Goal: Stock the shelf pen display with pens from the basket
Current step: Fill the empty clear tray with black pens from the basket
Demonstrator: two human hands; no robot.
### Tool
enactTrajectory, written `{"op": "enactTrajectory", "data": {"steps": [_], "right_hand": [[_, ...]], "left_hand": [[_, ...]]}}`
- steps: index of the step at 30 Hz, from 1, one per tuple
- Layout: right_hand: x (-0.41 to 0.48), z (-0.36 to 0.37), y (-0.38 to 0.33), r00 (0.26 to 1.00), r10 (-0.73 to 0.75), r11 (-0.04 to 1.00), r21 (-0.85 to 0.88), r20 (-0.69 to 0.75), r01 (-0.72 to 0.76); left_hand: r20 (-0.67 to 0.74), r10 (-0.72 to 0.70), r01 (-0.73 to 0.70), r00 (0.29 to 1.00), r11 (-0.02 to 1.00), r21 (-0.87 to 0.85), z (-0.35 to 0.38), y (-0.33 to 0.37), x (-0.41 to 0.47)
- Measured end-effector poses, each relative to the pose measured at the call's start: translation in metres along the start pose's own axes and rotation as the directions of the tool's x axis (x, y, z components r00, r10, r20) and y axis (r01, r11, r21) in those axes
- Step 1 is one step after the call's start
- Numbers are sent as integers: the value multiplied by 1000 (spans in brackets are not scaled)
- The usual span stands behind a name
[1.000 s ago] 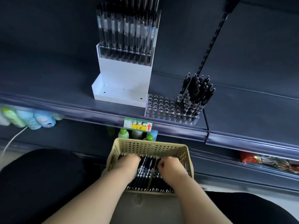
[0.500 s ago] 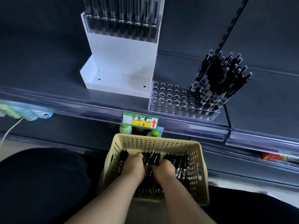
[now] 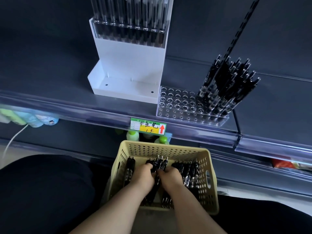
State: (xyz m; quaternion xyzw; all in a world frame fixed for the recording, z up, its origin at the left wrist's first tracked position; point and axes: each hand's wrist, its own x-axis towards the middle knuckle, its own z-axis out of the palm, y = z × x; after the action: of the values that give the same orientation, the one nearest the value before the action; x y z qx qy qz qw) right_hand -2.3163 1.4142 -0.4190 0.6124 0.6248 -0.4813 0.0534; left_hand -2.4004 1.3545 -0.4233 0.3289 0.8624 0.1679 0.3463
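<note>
Cream-yellow perforated plastic makes up the basket [image 3: 209,176], and both hands are down inside it. The left hand [image 3: 143,176] and right hand [image 3: 170,178] sit side by side, knuckles up. Their fingers curl down around a bunch of black pens [image 3: 158,164] gripped between them. The tips of that bunch poke out just past the fingertips, toward the basket's far wall. More loose pens [image 3: 190,171] lie on the basket floor to the right of the right hand, and a few more lie left of the left hand.

Beyond and above the hands runs a dark grey shelf [image 3: 50,73] with a clear plastic rail [image 3: 84,109] along its front edge. Up and to the right of the grip stands a clear acrylic pen rack [image 3: 177,102] drilled with holes. Standing pens [image 3: 226,86] fill only its right end, leaning together. Just beside the rack, straight ahead of the hands, is a white display stand [image 3: 130,65] with a row of pens in its upper tier. A green and yellow price label [image 3: 148,128] with a red arrow is clipped to the rail directly past the basket. Green-capped bottles [image 3: 132,135] sit below the label, behind the basket's far wall. Far to the left are pastel bottles [image 3: 28,117] and a white cable [image 3: 11,141]; far to the right is a red packet [image 3: 282,163].
</note>
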Motion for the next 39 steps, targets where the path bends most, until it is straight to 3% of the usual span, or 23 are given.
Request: {"op": "enactTrajectory", "data": {"steps": [5,8,12,16,22,27,32,34,39], "right_hand": [[-24,-6,-7,987,-82,997,-10,-137,82],[-39,-20,-17,965,-132,988,53,-227,148],[-72,-48,-35,909,-235,930,192,-343,312],[-102,-70,-46,833,-331,860,223,-443,460],[-138,-100,-59,629,-518,739,66,-580,670],[-159,-130,-79,490,-580,626,28,-651,779],[-171,-178,-112,353,-646,552,-95,-677,828],[-169,-199,-131,315,-669,550,-163,-674,819],[-149,-238,-165,292,-695,578,-269,-657,770]], "left_hand": [[-122,48,-54,991,998,-46,-20,6,-18],[-186,53,-84,981,983,-161,-35,18,-28],[-270,121,-186,955,955,-232,-62,39,-57],[-395,219,-335,892,908,-253,-85,54,-89],[-522,323,-500,789,832,-241,-112,72,-106],[-591,446,-649,673,739,-181,-144,93,-107],[-618,481,-731,621,641,-236,-189,131,-101],[-631,510,-766,584,604,-221,-202,150,-92],[-592,530,-781,606,536,-319,-207,167,-64]]}}
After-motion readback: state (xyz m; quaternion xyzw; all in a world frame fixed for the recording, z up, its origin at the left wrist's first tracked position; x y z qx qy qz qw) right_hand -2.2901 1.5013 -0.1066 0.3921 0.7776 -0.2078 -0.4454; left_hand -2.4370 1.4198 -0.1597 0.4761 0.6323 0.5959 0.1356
